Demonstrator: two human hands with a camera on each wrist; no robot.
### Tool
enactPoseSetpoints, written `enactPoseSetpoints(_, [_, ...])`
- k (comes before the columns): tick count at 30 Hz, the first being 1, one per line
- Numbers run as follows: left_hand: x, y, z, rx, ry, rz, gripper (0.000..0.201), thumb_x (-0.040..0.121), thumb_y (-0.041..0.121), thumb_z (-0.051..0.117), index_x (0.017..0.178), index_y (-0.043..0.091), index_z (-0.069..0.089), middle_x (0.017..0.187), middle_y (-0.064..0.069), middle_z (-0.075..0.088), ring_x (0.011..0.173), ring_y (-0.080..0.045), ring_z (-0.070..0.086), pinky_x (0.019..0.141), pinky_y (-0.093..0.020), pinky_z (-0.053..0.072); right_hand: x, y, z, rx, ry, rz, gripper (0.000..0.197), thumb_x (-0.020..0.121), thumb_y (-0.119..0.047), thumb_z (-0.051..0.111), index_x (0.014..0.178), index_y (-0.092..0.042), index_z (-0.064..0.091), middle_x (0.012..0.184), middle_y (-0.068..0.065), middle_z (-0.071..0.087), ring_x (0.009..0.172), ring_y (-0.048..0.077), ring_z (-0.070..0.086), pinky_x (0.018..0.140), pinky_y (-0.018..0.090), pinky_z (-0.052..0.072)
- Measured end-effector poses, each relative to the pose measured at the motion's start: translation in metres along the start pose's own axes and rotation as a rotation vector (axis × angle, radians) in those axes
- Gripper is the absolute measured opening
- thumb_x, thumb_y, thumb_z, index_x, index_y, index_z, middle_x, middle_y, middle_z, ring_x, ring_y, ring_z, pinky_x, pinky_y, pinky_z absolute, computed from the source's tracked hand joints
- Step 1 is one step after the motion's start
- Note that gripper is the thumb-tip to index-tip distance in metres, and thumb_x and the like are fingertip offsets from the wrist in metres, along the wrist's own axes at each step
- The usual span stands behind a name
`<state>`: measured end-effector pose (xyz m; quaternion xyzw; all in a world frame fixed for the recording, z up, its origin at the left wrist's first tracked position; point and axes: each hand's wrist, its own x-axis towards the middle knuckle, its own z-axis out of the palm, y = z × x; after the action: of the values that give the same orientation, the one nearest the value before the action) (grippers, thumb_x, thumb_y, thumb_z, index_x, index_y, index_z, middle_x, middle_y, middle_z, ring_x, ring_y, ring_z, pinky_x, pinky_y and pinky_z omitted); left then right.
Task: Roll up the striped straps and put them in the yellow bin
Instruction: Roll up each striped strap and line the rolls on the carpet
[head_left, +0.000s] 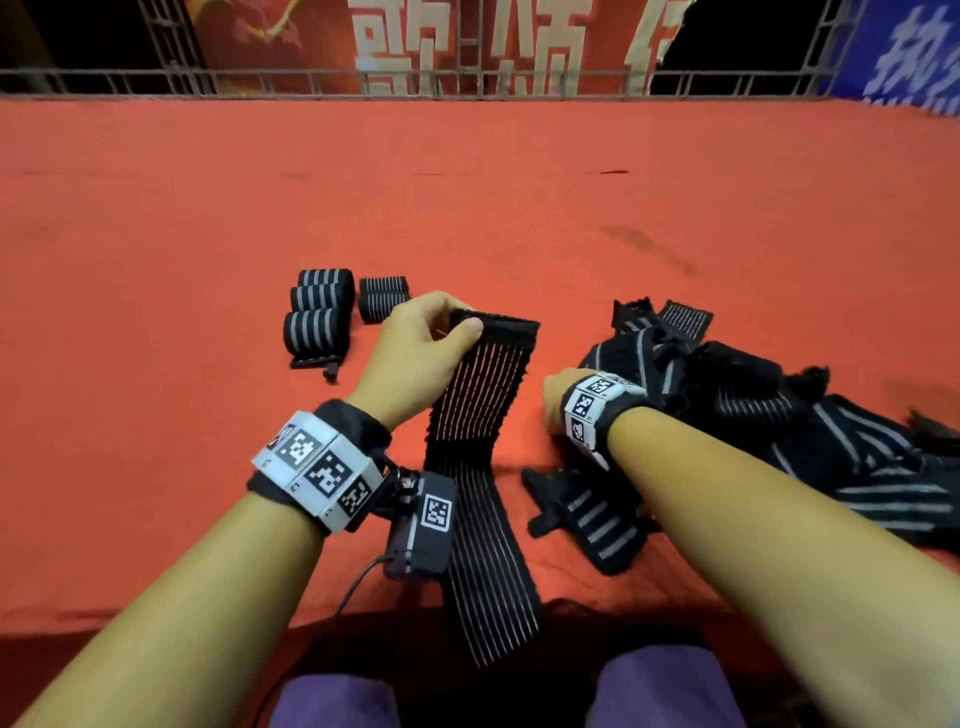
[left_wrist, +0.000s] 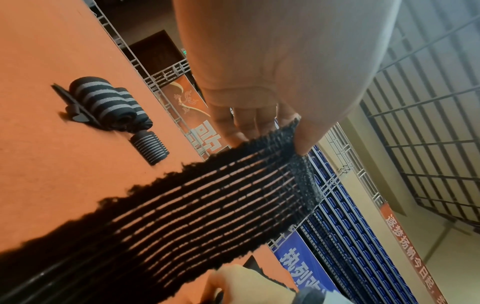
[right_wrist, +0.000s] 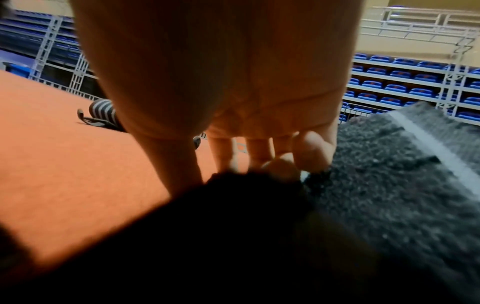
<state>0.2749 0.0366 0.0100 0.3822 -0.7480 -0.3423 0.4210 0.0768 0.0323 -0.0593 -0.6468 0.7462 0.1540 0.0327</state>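
Observation:
My left hand (head_left: 462, 325) pinches the top end of a black thin-striped strap (head_left: 478, 415), thumb on the near face and fingers behind it (left_wrist: 270, 135). That strap (left_wrist: 207, 205) slopes down across the red table and hangs over its front edge. My right hand (head_left: 556, 400) is at the left edge of a pile of loose straps (head_left: 753, 395). Its thumb and curled fingers (right_wrist: 233, 172) close on a dark fuzzy strap (right_wrist: 259, 195) there. Several rolled straps (head_left: 319, 312) lie at the back left, with thin-striped rolls (head_left: 382, 299) beside them. No yellow bin is in view.
The red table cloth (head_left: 467, 208) stretches far back to a metal railing (head_left: 467, 83) with banners behind it. One flat wide-striped strap (head_left: 597, 519) lies under my right forearm. The table's front edge is close, above my knees.

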Motion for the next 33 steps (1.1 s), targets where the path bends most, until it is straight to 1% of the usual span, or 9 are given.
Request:
enactPoseSetpoints(2, [0.001,-0.008,-0.005,-0.008,0.009,-0.014,0.012,0.094,0.014,0.061,0.090,0.004,0.065,0.092,-0.021,0.068,0.078,-0.017,0.060,0.078,-0.041,0.052,0.005,0.001,-0.001,-0.018,0.020,0.004,0.023,0.086,-0.018,0.059,0.106,-0.008,0.065,0.110,0.015,0.069,0.096,0.033,0.066,0.079,0.039,0.056])
enactPoseSetpoints(5, [0.002,-0.015,-0.012,-0.030,0.021,-0.034,0.011,0.094,0.013,0.060,0.091,0.003,0.065,0.086,-0.012,0.067,0.076,-0.012,0.058,0.074,-0.032,0.051,0.007,0.004,-0.009,-0.052,0.064,-0.003,0.021,0.086,-0.016,0.061,0.104,-0.007,0.065,0.107,0.015,0.068,0.094,0.033,0.067,0.072,0.034,0.053])
enactPoseSetpoints(9, [0.003,-0.014,-0.017,-0.065,0.045,-0.043,0.010,0.094,0.013,0.060,0.089,0.007,0.065,0.084,-0.007,0.063,0.076,-0.013,0.057,0.075,-0.031,0.048,0.001,0.007,-0.031,0.058,0.123,-0.022,0.016,0.083,-0.012,0.057,0.096,-0.009,0.067,0.105,0.016,0.067,0.095,0.034,0.063,0.078,0.035,0.054])
enactPoseSetpoints(12, [0.004,-0.008,-0.024,-0.069,0.077,-0.034,0.011,0.094,0.018,0.061,0.084,0.016,0.064,0.082,-0.005,0.063,0.075,-0.013,0.058,0.074,-0.032,0.049,-0.012,0.018,-0.065,0.298,0.334,-0.039,0.003,0.084,-0.020,0.062,0.083,-0.018,0.063,0.097,0.010,0.059,0.100,0.033,0.056,0.081,0.031,0.042])
enactPoseSetpoints(18, [0.011,0.019,-0.035,-0.098,0.155,-0.018,0.010,0.095,0.015,0.060,0.086,0.013,0.064,0.083,-0.006,0.062,0.074,-0.015,0.056,0.069,-0.029,0.046,-0.056,0.045,-0.141,0.886,0.694,-0.166,0.023,0.083,-0.013,0.067,0.068,-0.019,0.051,0.069,-0.001,0.055,0.073,0.019,0.051,0.070,0.034,0.042])
enactPoseSetpoints(23, [0.016,0.030,-0.040,-0.109,0.232,-0.057,0.014,0.092,0.016,0.061,0.079,0.016,0.064,0.079,-0.008,0.064,0.071,-0.019,0.058,0.068,-0.038,0.050,-0.087,0.060,-0.162,1.150,0.892,-0.282,0.034,0.087,0.000,0.062,0.067,-0.021,0.043,0.065,-0.003,0.044,0.061,0.007,0.041,0.062,0.025,0.038])
enactPoseSetpoints(25, [0.016,0.034,-0.039,-0.086,0.247,-0.063,0.012,0.091,0.017,0.062,0.081,0.010,0.065,0.079,-0.008,0.064,0.071,-0.020,0.059,0.071,-0.044,0.054,-0.094,0.067,-0.162,1.190,0.919,-0.279,0.035,0.088,0.001,0.061,0.067,-0.020,0.041,0.065,-0.003,0.043,0.058,0.005,0.039,0.058,0.020,0.037])
enactPoseSetpoints(28, [0.017,0.041,-0.034,-0.056,0.239,-0.059,0.012,0.090,0.019,0.063,0.082,0.010,0.065,0.079,-0.008,0.065,0.072,-0.022,0.060,0.076,-0.051,0.055,-0.098,0.076,-0.158,1.209,0.924,-0.202,0.033,0.088,-0.003,0.061,0.068,-0.019,0.041,0.065,-0.001,0.045,0.060,0.009,0.043,0.058,0.022,0.039])
enactPoseSetpoints(33, [0.019,0.053,-0.023,-0.005,0.202,-0.067,0.012,0.093,0.022,0.060,0.086,0.013,0.065,0.080,-0.006,0.064,0.074,-0.026,0.062,0.072,-0.047,0.055,-0.103,0.088,-0.155,1.349,0.915,-0.140,0.032,0.086,0.002,0.060,0.068,-0.018,0.043,0.068,0.000,0.048,0.060,0.009,0.047,0.054,0.019,0.042])
